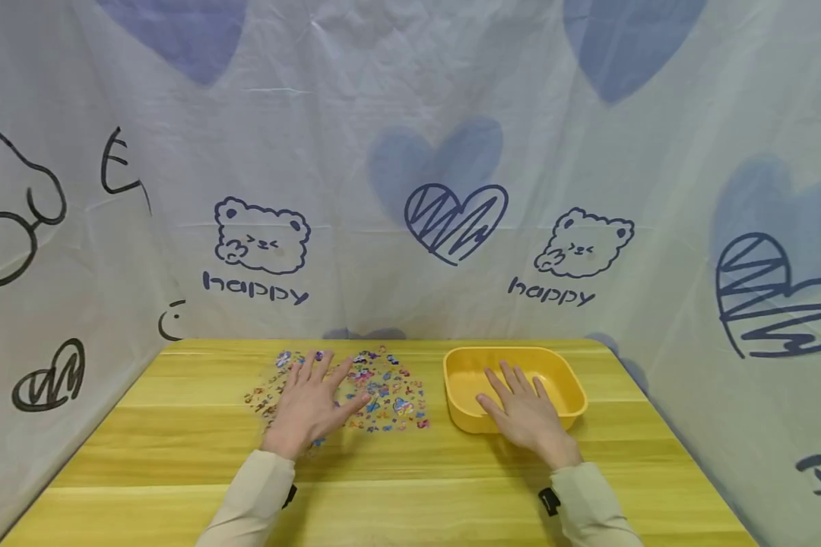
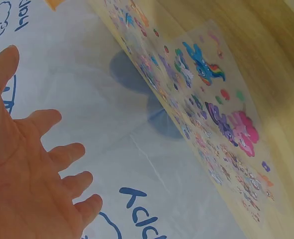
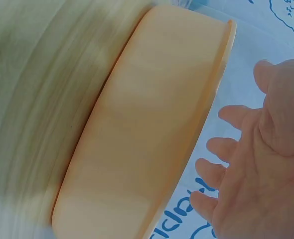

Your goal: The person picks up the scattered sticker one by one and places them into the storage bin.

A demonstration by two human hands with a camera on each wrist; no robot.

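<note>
My left hand (image 1: 312, 406) hovers with spread fingers over clear sticker sheets (image 1: 402, 406) printed with small colourful figures. In the left wrist view the sheets (image 2: 244, 132) lie on the table, showing blue, purple and pink cartoon ponies, and the palm (image 2: 25, 174) is apart from them with nothing in it. On the right, a yellow plastic basin (image 1: 460, 410) with rounded corners stands on the table. My right hand (image 1: 528, 416) is held over its near rim, fingers spread. The right wrist view shows that palm (image 3: 266, 164) bare, beside the basin's outer wall (image 3: 132, 124).
The wood-grain table (image 1: 410, 501) carries the sheets left of centre and the basin to their right. Behind and at both sides hangs a pale cloth (image 1: 356, 266) printed with hearts, bears and writing. Dark bands sit at both sleeve cuffs.
</note>
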